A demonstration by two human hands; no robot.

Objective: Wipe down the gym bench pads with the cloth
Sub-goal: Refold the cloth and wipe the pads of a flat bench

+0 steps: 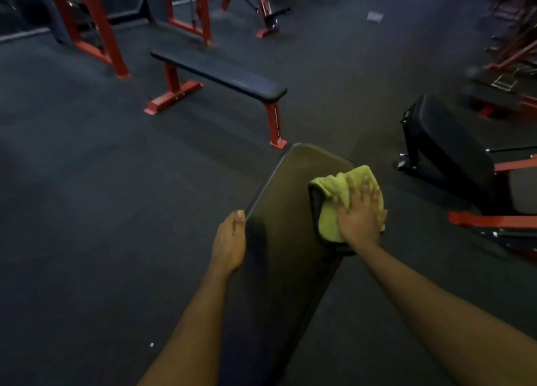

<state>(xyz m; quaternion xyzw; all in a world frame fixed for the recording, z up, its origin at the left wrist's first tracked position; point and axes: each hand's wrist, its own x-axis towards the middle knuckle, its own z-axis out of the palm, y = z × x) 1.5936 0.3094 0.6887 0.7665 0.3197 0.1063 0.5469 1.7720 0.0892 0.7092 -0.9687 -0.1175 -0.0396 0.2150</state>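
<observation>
the right hand (pixel 361 214) lay flat on the cloth (pixel 334 193), fingers straight and spread, pressing it down on the pad (pixel 284 217) at the pad's right edge, toward the far end. nothing was pinched; palm and fingers bore on the cloth from above. the cloth was yellow-green and bunched in soft folds, and part of it seemed to lap over the right edge. a dark strip showed along its left side; what it was could not be told. the left hand (pixel 229 240) rested at the pad's left edge, thumb along the rim and fingers hidden below, so whether it clasped the edge could not be told.

the cloth looked light, limp and plush, likely to ruck up or slip from under a loose palm. a broad flat press over its middle, with the loose folds tucked under, seemed the best hold. the pad looked firm and smooth, probably slick, and fixed on its frame, so it needed only steadying. another bench (pixel 220 71) stood well apart on the floor (pixel 87 182) beyond, and a third pad (pixel 444 141) stood to the right.
</observation>
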